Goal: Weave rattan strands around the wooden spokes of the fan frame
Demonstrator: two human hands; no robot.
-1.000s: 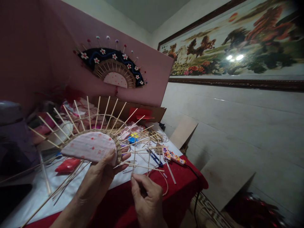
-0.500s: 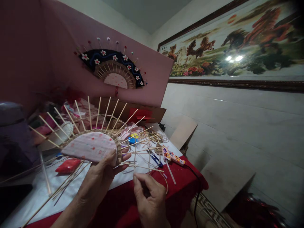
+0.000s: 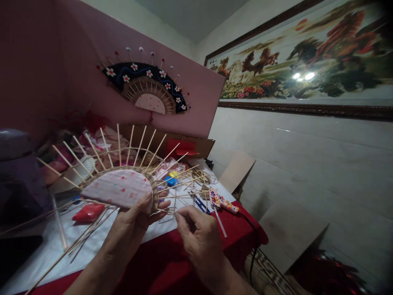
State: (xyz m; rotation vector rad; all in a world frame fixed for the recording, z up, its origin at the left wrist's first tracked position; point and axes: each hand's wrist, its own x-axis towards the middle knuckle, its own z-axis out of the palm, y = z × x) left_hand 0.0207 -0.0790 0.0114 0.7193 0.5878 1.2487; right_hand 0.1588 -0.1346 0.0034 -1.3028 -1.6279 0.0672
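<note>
My left hand [image 3: 138, 211] is closed on the right end of a half-round fan frame, its thumb on the front and its fingers behind. The frame has a pale fabric panel [image 3: 119, 187] dotted with red, rimmed by a woven cord band [image 3: 155, 190]. Thin wooden sticks [image 3: 119, 143] radiate from that band, and a loose loop of cord runs behind several of them. To the right, my right hand [image 3: 196, 229] pinches a thin cord [image 3: 175, 198] between thumb and forefinger, close to the lowest sticks. The pinched end is hidden by the fingertips.
On the white-and-red covered table lie a red packet [image 3: 89, 213], loose strands [image 3: 92, 229], blue snips [image 3: 200, 202] and a flower-patterned glue gun [image 3: 222, 201] with a black cable. A finished dark fan [image 3: 149, 73] hangs on the pink panel behind. A purple container [image 3: 18, 176] stands left.
My right hand has moved slightly up and to the right, still pinching the cord. The fan frame has shifted a little in my left hand, its sticks moving slightly right.
</note>
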